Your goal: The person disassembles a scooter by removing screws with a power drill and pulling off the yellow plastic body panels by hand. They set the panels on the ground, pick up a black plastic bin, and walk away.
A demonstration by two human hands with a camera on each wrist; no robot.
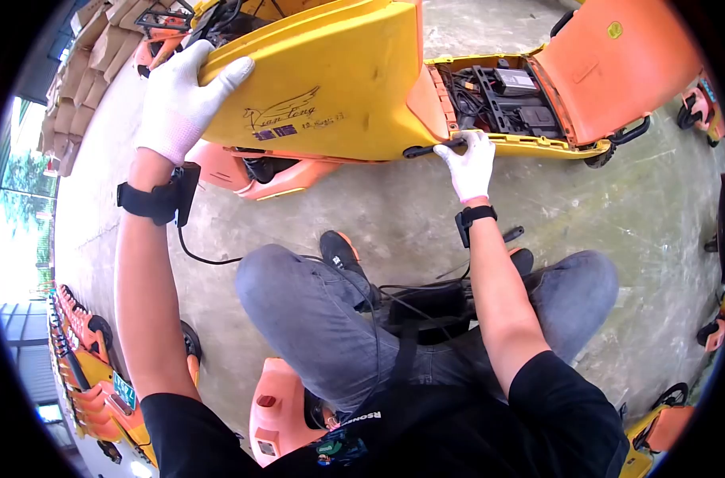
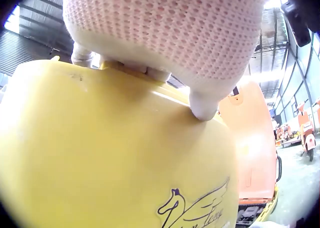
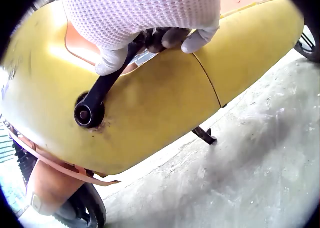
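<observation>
A yellow and orange scooter stands in front of me. My left hand (image 1: 189,95), in a white knit glove, grips the top edge of its yellow front panel (image 1: 338,88), thumb on the outer face and fingers over the edge. A winged-horse drawing (image 2: 197,208) marks that face. My gloved right hand (image 1: 468,163) holds a black crank arm (image 3: 102,87), whose round end sits against a dark hole low on the yellow side. Some of its fingers are hidden behind the body edge. Nearby, the open seat compartment (image 1: 514,95) shows wires and dark boxes.
The orange seat lid (image 1: 617,56) stands raised at the right. A long tool with a dark handle (image 1: 514,233) lies on the concrete floor by my foot. Stacked cardboard boxes (image 1: 84,88) stand at the far left, with several other scooters (image 1: 99,366) around. A cable (image 1: 211,259) runs from my left wrist.
</observation>
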